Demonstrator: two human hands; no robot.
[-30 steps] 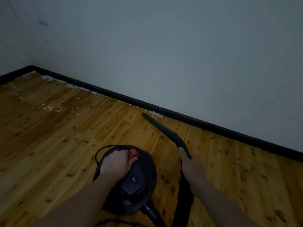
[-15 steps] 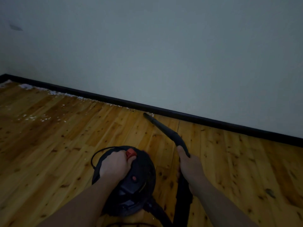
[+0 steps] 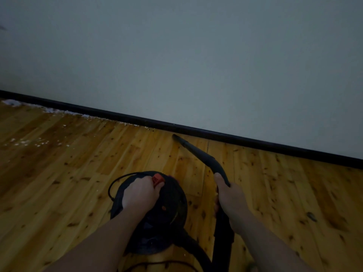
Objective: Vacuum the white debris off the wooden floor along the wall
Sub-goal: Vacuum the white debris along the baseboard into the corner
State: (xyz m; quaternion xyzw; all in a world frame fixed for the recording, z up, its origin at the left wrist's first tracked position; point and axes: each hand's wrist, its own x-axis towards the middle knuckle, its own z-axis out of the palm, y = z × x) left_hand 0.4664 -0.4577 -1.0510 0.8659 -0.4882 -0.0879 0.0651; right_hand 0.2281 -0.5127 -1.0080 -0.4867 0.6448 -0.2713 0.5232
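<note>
- Two bare hands in view, both busy on one black vacuum cleaner (image 3: 157,218) standing on the wooden floor (image 3: 68,173).
- Left hand (image 3: 140,194) on top of the round body, fingers (image 3: 133,185) curled and grasping the top handle, thumb beside a red switch (image 3: 158,179).
- Right hand (image 3: 230,199) wrapped around the black wand (image 3: 200,154), fingers clenched on its curved grip.
- Wand stretched forward and to the left, tilted down, with the narrow nozzle tip (image 3: 174,136) low over the floor, just beside the black baseboard (image 3: 255,141); cannot tell whether touching the boards.
- Black hose (image 3: 223,244) below the right hand, going down out of the picture, near the body of the machine.
- Thin black cord (image 3: 117,178) looped at the left side of the body.
- White debris (image 3: 51,110) lying in a thin line against the baseboard, far to the left of the nozzle, thicker toward the left edge.
- More white crumbs (image 3: 25,142) scattered on the boards at the left, well apart from the nozzle.
- Plain grey wall (image 3: 196,65) above the baseboard, dim light everywhere.
</note>
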